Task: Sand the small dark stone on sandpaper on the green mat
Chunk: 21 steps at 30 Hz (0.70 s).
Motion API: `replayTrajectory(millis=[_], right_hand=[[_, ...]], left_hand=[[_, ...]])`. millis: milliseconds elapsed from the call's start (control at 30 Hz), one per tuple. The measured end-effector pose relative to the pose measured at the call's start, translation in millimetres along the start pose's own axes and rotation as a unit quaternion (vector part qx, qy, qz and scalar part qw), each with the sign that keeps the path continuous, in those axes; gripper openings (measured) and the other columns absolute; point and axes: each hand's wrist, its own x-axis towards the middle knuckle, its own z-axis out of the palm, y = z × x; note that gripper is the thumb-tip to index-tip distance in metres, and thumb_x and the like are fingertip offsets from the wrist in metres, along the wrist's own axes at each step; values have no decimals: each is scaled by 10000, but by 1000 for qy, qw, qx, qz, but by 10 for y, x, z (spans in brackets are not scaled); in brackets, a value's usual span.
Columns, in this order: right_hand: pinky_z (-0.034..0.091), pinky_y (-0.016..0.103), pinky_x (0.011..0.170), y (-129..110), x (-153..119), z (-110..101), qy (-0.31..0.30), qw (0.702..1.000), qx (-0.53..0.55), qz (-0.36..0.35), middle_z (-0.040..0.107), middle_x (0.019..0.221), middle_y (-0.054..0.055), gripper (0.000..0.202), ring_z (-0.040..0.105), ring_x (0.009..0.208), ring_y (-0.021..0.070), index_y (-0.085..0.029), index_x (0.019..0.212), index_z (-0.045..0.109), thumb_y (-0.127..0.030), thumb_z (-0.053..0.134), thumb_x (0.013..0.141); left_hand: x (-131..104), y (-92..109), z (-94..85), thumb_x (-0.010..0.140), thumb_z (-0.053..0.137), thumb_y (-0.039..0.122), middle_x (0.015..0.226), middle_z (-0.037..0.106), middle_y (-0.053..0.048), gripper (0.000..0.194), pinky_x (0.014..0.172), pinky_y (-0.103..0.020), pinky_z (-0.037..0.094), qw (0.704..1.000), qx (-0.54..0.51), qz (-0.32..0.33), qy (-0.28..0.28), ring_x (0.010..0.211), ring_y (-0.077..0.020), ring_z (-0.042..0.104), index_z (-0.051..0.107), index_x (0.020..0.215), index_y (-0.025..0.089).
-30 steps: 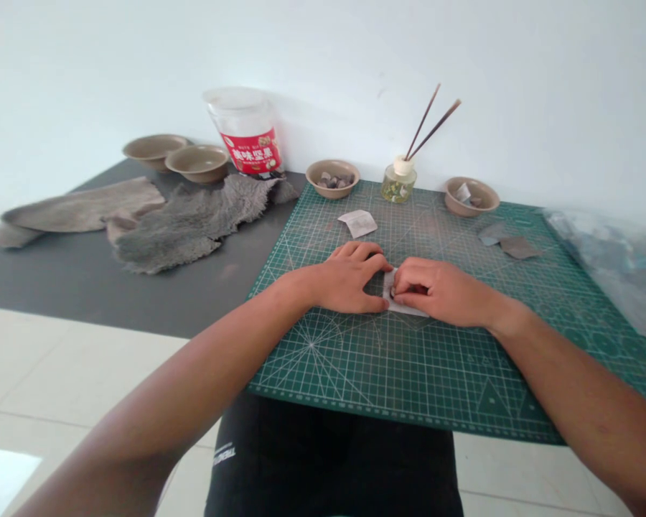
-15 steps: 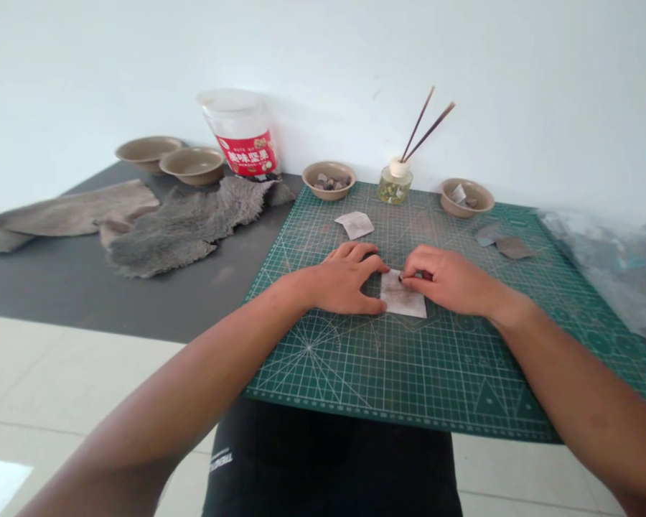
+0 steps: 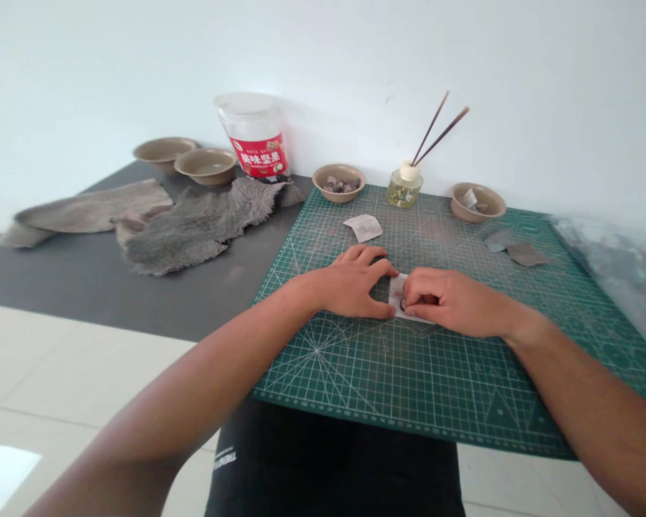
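Observation:
A small pale sheet (image 3: 397, 289) lies flat on the green cutting mat (image 3: 355, 366). My left hand (image 3: 358, 281) rests at its left edge, fingers spread, with thumb and index fingertip touching the sheet. Over the sheet's right part is my right hand (image 3: 444, 298), its fingers pinched on a small dark piece (image 3: 403, 305) too small to name. That hand hides much of the sheet. Behind my hands lies another pale folded piece (image 3: 364, 227).
At the back stand a bowl of small pieces (image 3: 339, 183), a reed bottle (image 3: 404, 188) and another bowl (image 3: 478, 202). Grey scraps (image 3: 526, 253) and a plastic bag (image 3: 614, 266) lie right. Left are grey hide (image 3: 194, 230), bowls (image 3: 205, 166) and a tub (image 3: 259, 143).
My right hand has moved down over the sheet, toward its near edge, and covers more of it. My left hand keeps its place at the sheet's left edge. The view has shifted slightly.

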Motion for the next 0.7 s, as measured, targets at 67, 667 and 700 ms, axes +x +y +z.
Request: replayTrajectory(millis=[67, 667, 700], right_hand=[[430, 321, 774, 1, 22, 4, 49, 998, -24, 13, 628, 929, 26, 118, 598, 859, 180, -213, 846, 647, -279, 591, 927], [437, 310, 728, -1, 3, 16, 0, 1000, -20, -1, 641, 937, 21, 134, 604, 819, 176, -228, 839, 649, -318, 601, 926], [435, 314, 746, -7, 13, 24, 21, 999, -30, -2, 639, 947, 26, 134, 606, 840, 181, -226, 844, 646, -306, 586, 934]], left_hand=[[4, -4, 8, 827, 563, 679, 1567, 287, -109, 741, 1186, -521, 213, 1000, 2, -1, 4, 1485, -345, 147, 433, 1432, 273], [-4, 12, 3, 830, 565, 664, 1565, 292, -100, 711, 1186, -513, 208, 1000, 2, -1, 4, 1485, -336, 154, 443, 1416, 281], [-3, 8, 6, 829, 566, 664, 1564, 293, -102, 715, 1187, -510, 207, 1000, 2, -1, 6, 1485, -337, 154, 441, 1418, 278]])
